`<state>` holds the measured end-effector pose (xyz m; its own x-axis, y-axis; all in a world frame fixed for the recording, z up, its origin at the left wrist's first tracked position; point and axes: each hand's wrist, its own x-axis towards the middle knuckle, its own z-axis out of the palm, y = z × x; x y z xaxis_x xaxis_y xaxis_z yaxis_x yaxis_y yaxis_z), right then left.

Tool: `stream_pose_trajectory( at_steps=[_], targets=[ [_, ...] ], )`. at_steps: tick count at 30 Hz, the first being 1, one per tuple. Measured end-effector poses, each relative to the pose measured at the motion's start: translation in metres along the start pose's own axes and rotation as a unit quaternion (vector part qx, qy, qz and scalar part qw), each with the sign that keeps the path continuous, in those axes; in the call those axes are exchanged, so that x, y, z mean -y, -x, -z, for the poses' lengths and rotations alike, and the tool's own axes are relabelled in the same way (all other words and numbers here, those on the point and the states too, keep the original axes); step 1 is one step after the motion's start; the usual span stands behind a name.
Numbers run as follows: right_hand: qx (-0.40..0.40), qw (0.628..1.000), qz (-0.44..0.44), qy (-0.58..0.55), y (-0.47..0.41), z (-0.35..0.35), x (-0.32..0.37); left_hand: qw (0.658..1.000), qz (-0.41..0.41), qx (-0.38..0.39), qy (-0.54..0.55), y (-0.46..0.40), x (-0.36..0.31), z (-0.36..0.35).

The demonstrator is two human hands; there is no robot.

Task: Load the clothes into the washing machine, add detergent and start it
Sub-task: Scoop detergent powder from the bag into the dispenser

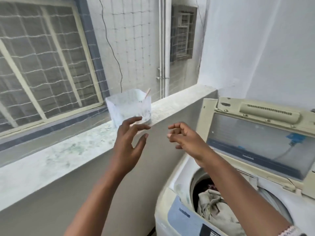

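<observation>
The washing machine point(172, 217) is seen at the near right, its lid point(259, 143) raised upright and clothes point(214, 212) lying in the drum. A white translucent container point(129, 106) with a stick in it is set on the ledge point(51, 160), near its front edge. Open air is left between ledge and machine. The left hand point(127, 142) is held spread just before the container, touching nothing clearly. The right hand point(184, 137) is loosely curled, empty.

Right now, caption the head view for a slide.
Both hands, left and right, reach toward the white container on the ledge; clothes fill the open washing machine.
</observation>
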<state>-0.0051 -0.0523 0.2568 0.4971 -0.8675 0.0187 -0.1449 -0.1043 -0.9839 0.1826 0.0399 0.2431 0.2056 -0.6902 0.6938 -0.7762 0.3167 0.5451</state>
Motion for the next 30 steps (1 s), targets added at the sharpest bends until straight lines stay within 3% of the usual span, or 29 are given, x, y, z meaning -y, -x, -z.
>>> stream_pose_trajectory(
  at_steps=[7,10,13,15,19,24,30],
  targets=[
    [-0.053,0.994,0.083,0.057,-0.065,-0.043,0.045,0.985,0.067,-0.156,-0.022,-0.035,0.064,0.032],
    [-0.11,0.988,0.093,0.063,-0.099,-0.058,0.054,0.979,0.162,-0.119,0.025,-0.038,0.092,0.018],
    [-0.117,0.985,0.085,0.094,-0.125,-0.068,0.058,0.963,0.25,-0.047,0.092,-0.042,0.112,0.012],
    [-0.107,0.982,0.089,0.127,-0.137,-0.074,0.058,0.957,0.267,-0.009,0.114,-0.046,0.12,0.013],
    [-0.101,0.979,0.083,0.158,-0.148,-0.083,0.056,0.957,0.274,0.05,0.078,-0.048,0.125,0.01],
    [-0.228,0.953,0.123,0.16,-0.138,-0.082,0.044,0.956,0.267,0.033,0.113,-0.044,0.13,0.012],
    [-0.298,0.93,0.193,0.093,-0.106,-0.064,0.028,0.982,0.155,0.002,0.111,-0.038,0.118,0.018]
  ],
)
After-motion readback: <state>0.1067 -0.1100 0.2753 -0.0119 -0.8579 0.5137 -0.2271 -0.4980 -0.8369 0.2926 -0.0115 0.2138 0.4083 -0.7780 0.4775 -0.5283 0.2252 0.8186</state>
